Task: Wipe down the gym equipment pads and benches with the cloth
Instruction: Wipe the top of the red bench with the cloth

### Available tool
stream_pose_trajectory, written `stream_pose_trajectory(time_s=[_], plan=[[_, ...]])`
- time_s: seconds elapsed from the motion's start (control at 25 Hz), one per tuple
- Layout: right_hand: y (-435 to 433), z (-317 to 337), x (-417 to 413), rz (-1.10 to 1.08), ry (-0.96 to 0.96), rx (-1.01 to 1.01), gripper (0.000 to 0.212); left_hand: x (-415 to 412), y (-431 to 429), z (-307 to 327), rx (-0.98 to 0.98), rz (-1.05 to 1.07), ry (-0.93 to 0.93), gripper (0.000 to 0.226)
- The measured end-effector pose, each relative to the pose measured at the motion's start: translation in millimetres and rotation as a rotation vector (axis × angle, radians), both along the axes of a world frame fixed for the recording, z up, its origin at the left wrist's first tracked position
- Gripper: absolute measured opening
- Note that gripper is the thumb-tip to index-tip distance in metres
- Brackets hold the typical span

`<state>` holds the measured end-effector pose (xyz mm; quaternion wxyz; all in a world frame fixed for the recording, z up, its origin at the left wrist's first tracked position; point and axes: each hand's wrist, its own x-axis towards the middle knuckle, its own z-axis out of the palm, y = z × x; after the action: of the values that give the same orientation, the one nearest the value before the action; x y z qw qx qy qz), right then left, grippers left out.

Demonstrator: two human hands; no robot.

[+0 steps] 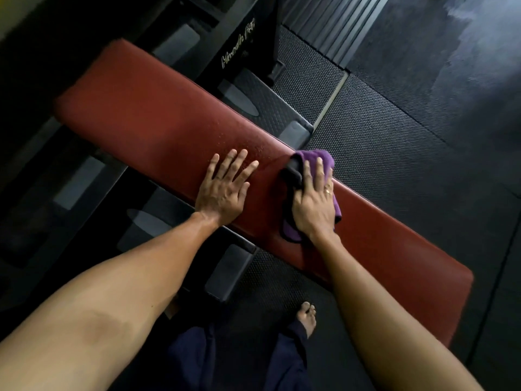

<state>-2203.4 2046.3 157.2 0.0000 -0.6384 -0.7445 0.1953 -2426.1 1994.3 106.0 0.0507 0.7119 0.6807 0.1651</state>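
1. The cloth (315, 156) lies bunched on the top of the table (141, 108), near its far long edge and about midway along. It is soft purple pile with a black hem, folded into a thick wad.
2. The right hand (313, 203) lies palm down over the cloth and presses it onto the padding. Its grip is laid open, fingers straight and close together, pointing away from the person. Whether the thumb hooks the black hem cannot be told. A ring (327, 191) sits on one finger.
3. The right forearm runs up from the lower right corner, straight in line with the hand.
4. The table is a long, narrow slab with rounded corners, covered in dull red, finely grained vinyl, and lies diagonally from upper left to lower right.
5. The left hand (225, 190) rests flat on the bare vinyl just beside the cloth. Its grip is wide open, fingers spread and straight, holding nothing.
6. Small droplets (249, 145) bead on the vinyl beyond the left fingertips.
7. Beneath the table a black metal frame (238, 43) carries pale script lettering, too blurred to read, and ends in grey blocky feet (229, 273).
8. The floor (380, 142) is black rubber matting with a fine dimpled texture.
9. A bare foot (307, 317) stands on it below dark blue trouser legs (191, 356).
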Motion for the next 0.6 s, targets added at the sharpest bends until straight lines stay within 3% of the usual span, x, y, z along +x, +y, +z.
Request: stream_pose_trajectory(time_s=[0.12, 0.28, 0.48, 0.6], plan=[[-56.2, 3.4, 6.3, -0.123, 0.01, 0.026, 0.073, 0.6, -2.9, 0.7, 0.005, -0.002, 0.006, 0.055], [-96.0, -3.0, -45.5, 0.061, 0.035, -0.02, 0.074, -1.8, -2.4, 1.2, -0.014, -0.018, -0.006, 0.055], [15.1, -5.5, -72.7, 0.214, 0.042, -0.023, 0.072, 1.4, -1.0, 5.7, -0.054, 0.037, 0.016, 0.061], [57.1, -0.3, -42.6, 0.05, -0.001, -0.075, 0.072, 2.9, 1.0, 13.4, -0.087, 0.04, 0.019, 0.061]])
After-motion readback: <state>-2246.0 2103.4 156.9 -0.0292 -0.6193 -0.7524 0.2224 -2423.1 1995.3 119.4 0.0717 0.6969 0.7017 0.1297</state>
